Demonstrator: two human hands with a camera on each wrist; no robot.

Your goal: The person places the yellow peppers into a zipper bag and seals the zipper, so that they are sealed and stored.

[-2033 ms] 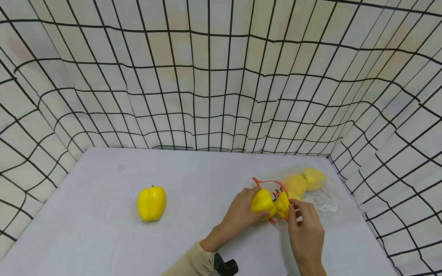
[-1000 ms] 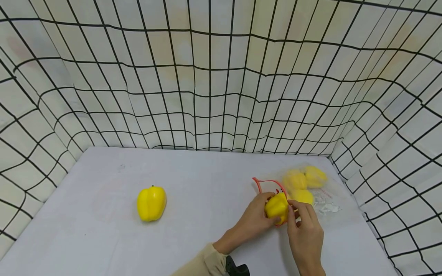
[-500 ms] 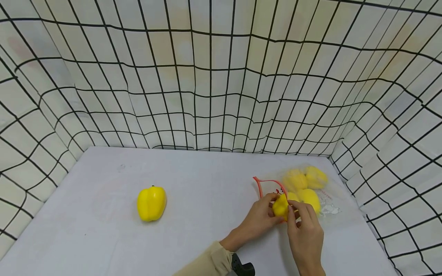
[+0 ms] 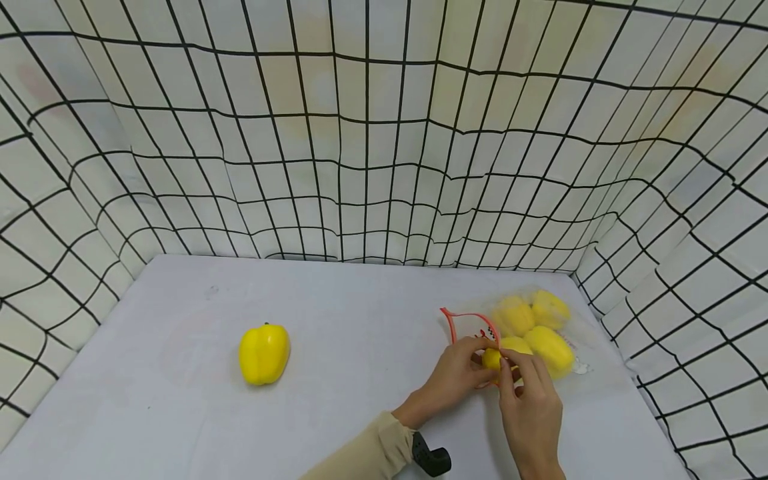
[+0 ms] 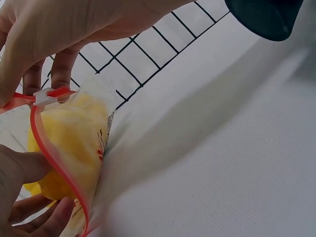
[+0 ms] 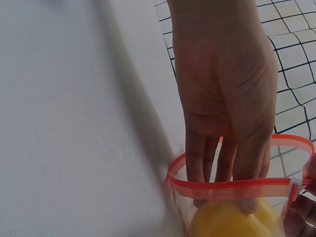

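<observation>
My left hand (image 4: 456, 368) reaches into the mouth of a clear zip bag (image 4: 581, 365) and grips a yellow bell pepper (image 4: 491, 359). In the right wrist view the left hand's (image 6: 224, 89) fingers and thumb go past the bag's red rim (image 6: 232, 188) to the pepper (image 6: 227, 219). My right hand (image 4: 531, 400) pinches the bag's rim and steadies it; in the left wrist view its fingers are at the white slider (image 5: 45, 97). Several more yellow peppers (image 4: 552, 352) lie inside the bag. Hands and film partly hide the gripped pepper.
Another yellow bell pepper (image 4: 264, 355) stands on the left part of the white table (image 4: 180, 427). Black wire grid (image 4: 366, 153) over white sheeting encloses the back and sides. A black device (image 4: 432, 459) is near the left wrist.
My left hand has moved right, pushing the yellow bell pepper from outside the mouth into the zip bag. Peppers inside have shifted right and forward. The right hand holds the rim in nearly the same place.
</observation>
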